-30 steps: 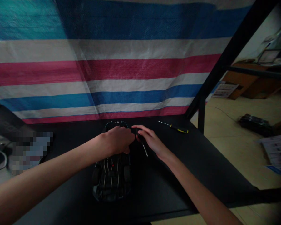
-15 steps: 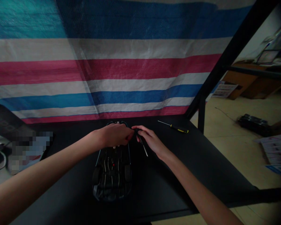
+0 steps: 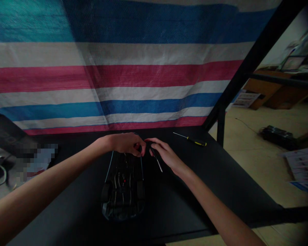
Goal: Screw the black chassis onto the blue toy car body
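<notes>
A toy car (image 3: 123, 191) lies upside down, its dark underside and wheels facing up. Over its far end is my left hand (image 3: 128, 143), fingers curled with thumb and fingertips close together; whatever they may pinch is too dark to make out. Just to the right, close to those fingertips, my right hand (image 3: 163, 152) is closed round a dark-handled screwdriver (image 3: 158, 161). Its metal shaft points down toward me, beside the car. Another screwdriver (image 3: 196, 141), with a black and yellow handle, rests on the table further right.
The black table (image 3: 184, 201) ends at a striped tarp (image 3: 143, 75) behind and a black frame post (image 3: 220, 128) at right. On the left lies a blurred-out flat item (image 3: 42, 159). A black device (image 3: 277, 136) and papers (image 3: 303, 165) lie on the floor.
My left hand has turned and its fingers have loosened slightly, leaving a gap by the thumb. My right hand and the screwdriver have barely moved.
</notes>
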{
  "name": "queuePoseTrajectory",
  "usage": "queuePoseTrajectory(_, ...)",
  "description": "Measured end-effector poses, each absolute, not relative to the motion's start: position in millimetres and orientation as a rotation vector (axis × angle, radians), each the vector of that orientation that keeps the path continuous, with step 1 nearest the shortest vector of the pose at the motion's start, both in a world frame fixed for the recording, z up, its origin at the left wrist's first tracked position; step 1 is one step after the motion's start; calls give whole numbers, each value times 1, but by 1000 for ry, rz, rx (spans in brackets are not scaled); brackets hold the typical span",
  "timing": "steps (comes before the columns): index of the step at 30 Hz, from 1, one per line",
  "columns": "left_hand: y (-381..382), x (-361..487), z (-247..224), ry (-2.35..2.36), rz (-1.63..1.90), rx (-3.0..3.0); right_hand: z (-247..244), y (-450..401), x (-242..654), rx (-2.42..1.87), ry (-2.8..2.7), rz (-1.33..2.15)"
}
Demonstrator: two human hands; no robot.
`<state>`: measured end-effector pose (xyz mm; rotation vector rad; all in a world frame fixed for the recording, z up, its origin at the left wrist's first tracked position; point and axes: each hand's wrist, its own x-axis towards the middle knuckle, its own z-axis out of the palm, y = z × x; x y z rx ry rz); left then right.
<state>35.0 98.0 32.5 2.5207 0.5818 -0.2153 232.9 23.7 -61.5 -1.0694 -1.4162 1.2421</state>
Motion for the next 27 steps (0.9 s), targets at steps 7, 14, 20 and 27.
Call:
queuePoseTrajectory(7,114,33,25,525,-206,2447,-57,22,235,-1067,-1395,1237)
queuePoseTrajectory(14,94,50,26,486,-115,2525,-43,25,253,-1047,-1282,1180)
queuePoseTrajectory(20,70,75,13,402,-138,2559,-45,29,260,-1048,-1211,1179)
queuePoseTrajectory(27,73,49,20,603,125,2601,-28,16,249,-1069,-1168,1208)
